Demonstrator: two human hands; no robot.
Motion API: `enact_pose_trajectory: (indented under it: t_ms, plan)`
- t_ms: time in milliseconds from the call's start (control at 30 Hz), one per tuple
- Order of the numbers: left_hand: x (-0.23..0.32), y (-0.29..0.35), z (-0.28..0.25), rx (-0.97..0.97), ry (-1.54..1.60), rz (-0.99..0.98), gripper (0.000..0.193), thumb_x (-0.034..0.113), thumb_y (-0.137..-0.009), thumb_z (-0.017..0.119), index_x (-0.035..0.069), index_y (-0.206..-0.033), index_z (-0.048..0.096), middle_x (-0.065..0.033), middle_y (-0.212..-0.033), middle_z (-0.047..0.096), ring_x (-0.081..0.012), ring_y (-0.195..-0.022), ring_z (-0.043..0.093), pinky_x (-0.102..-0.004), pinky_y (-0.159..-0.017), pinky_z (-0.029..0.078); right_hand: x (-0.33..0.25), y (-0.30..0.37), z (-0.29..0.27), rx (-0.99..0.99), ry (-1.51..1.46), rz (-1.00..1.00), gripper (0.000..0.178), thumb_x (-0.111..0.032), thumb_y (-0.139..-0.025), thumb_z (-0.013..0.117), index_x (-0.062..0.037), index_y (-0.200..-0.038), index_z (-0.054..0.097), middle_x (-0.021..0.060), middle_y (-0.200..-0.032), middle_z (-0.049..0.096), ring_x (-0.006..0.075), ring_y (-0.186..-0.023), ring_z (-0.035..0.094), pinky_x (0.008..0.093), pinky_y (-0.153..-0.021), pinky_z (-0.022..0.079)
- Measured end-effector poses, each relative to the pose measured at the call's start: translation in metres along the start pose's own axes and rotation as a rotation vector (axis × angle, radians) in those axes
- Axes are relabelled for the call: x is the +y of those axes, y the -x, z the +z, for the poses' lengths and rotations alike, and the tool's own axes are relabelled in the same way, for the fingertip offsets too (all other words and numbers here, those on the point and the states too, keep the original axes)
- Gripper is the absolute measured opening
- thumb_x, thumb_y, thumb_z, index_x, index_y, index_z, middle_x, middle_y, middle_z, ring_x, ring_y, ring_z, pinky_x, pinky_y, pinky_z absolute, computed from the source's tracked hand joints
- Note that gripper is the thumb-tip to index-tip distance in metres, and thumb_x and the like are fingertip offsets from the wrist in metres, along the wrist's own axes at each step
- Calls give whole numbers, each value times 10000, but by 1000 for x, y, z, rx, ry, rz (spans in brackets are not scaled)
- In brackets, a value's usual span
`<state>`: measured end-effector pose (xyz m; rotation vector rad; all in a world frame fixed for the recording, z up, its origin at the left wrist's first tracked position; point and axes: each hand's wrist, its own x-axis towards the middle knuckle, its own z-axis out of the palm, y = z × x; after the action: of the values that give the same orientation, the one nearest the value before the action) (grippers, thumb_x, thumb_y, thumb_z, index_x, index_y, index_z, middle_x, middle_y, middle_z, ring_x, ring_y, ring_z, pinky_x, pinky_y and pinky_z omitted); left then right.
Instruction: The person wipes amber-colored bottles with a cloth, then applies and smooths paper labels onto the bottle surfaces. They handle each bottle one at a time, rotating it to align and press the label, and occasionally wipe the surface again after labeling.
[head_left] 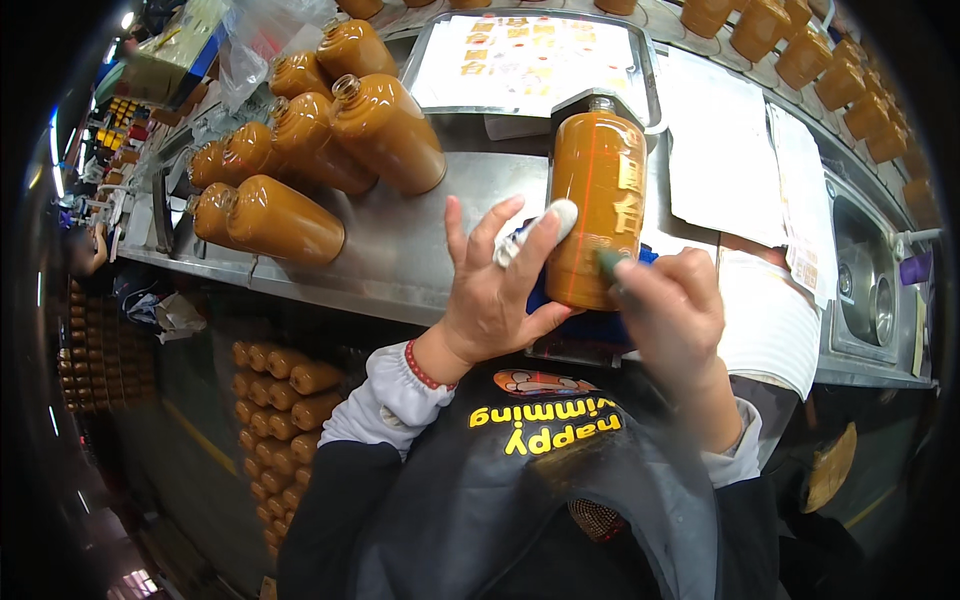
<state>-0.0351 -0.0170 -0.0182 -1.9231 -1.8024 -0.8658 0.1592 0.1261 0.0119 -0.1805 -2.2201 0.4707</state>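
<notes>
A glossy brown bottle with pale raised characters lies with its neck pointing away from me, resting in a dark holder with blue parts beneath. A thin red line runs along its side. My left hand is spread at the bottle's left side; white coverings wrap some of its fingers. One covered fingertip touches the bottle, and the thumb is by its base. My right hand, smeared by motion, pinches a small green thing against the lower front of the bottle, over the lower characters. The green thing's kind is unclear.
Several brown bottles stand at the left on the metal worktop. Behind is a metal tray holding a printed sheet. White papers and a sink are at right. More bottles are stacked below left.
</notes>
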Motion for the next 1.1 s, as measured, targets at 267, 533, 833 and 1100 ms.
enact_pose_trajectory:
  t_ms: [267, 533, 833, 1100]
  plan:
    - [4, -5, 0, -171, 36, -182, 1067, 632, -795, 733, 4, -1558, 331, -204, -1373, 603, -441, -1448, 311, -616, -1201, 41, -3, 5, -1, -53, -174, 44, 432, 42, -666, 821, -34, -1082, 732, 62, -842, 556, 231, -723, 527, 341, -613, 431]
    - [2, -13, 10, -86, 843, -462, 930, 646, -992, 469, -67, -1546, 245, -285, -1505, 396, -407, -1429, 312, -515, -1200, 170, 7, 16, 0, 132, -839, 875, 217, -216, -1057, 575, -5, -1095, 611, -18, -934, 635, 35, -826, 543, 190, -743, 461]
    - [6, -20, 19, -120, 890, -611, 832, 523, -1034, 498, -79, -1548, 244, -275, -1490, 409, -375, -1382, 377, -457, -1169, 250, 5, 19, 8, 106, -817, 903, 183, -212, -1054, 570, -40, -1113, 584, -32, -950, 616, 7, -814, 517, 148, -707, 420]
    - [-1, -11, 17, -91, 1139, -681, 585, 327, -1049, 531, -23, -1481, 350, -232, -1578, 327, -286, -1474, 290, -405, -1205, 220, 5, 21, 6, 124, -811, 926, 156, -183, -1051, 564, -31, -1079, 586, -35, -901, 601, 22, -803, 505, 175, -721, 427]
